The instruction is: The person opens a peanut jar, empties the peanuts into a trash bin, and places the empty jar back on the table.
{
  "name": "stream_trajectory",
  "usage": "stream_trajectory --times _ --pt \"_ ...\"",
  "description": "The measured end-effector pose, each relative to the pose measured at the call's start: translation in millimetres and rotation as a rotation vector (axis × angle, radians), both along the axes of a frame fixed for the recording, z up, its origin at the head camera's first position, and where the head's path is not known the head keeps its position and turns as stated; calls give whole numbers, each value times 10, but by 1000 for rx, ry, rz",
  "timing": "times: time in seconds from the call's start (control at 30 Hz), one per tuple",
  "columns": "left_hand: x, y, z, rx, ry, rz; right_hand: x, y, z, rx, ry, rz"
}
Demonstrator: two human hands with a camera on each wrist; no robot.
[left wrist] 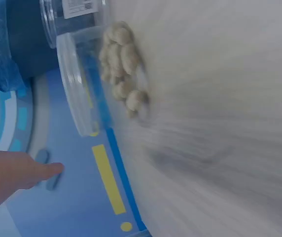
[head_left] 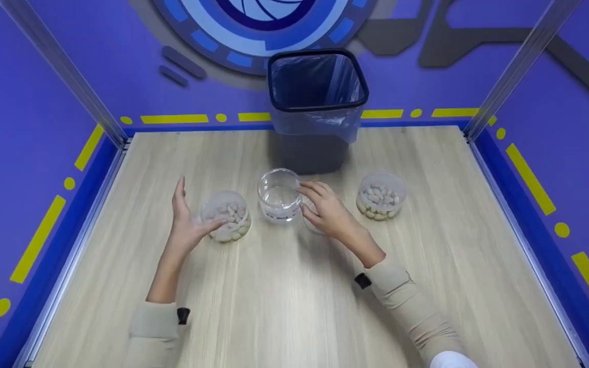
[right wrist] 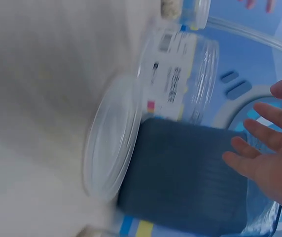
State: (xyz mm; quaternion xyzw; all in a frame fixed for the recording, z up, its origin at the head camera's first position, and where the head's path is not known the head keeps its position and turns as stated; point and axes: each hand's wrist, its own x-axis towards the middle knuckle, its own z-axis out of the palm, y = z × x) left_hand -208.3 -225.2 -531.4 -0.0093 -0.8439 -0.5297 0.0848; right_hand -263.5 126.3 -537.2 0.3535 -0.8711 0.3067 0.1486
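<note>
My left hand (head_left: 188, 227) is spread beside the left clear tub (head_left: 225, 216), its thumb extending over the rim in the head view. That tub holds pale, shell-like pieces that look like peanuts (left wrist: 120, 58). In the middle stands an empty clear jar (head_left: 279, 196) with a printed label (right wrist: 166, 74). My right hand (head_left: 327, 210) hovers with loosely bent fingers by the jar's right rim; the right wrist view shows a gap between them. Below that hand, a clear round lid (right wrist: 110, 140) lies flat on the table beside the jar, mostly hidden in the head view.
At the right stands another clear tub (head_left: 381, 196) of similar pale pieces. A dark bin (head_left: 312, 153) with a plastic liner is behind the jar. Blue panels (head_left: 28, 128) with metal posts border the wooden table (head_left: 274, 306) at the back and sides.
</note>
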Motion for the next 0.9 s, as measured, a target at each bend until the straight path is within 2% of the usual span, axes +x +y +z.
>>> stream_trajectory --times 0.1,0.2,0.33,0.53,0.73,0.9 --pt "30 -43 -110 -27 -96 -21 34 -99 -1 -16 -24 24" --pt "49 -26 -221 -52 -225 -48 79 -209 -3 -27 -46 53" --pt "62 -23 -358 -26 -341 -58 132 -403 4 -30 -58 86" --pt "38 -65 -518 77 -364 -24 169 -713 30 -31 -64 116" --pt "1 -60 -648 63 -325 -24 234 -914 84 20 -114 122" --pt "-58 -4 -687 65 -299 -25 244 -1020 105 32 -128 132"
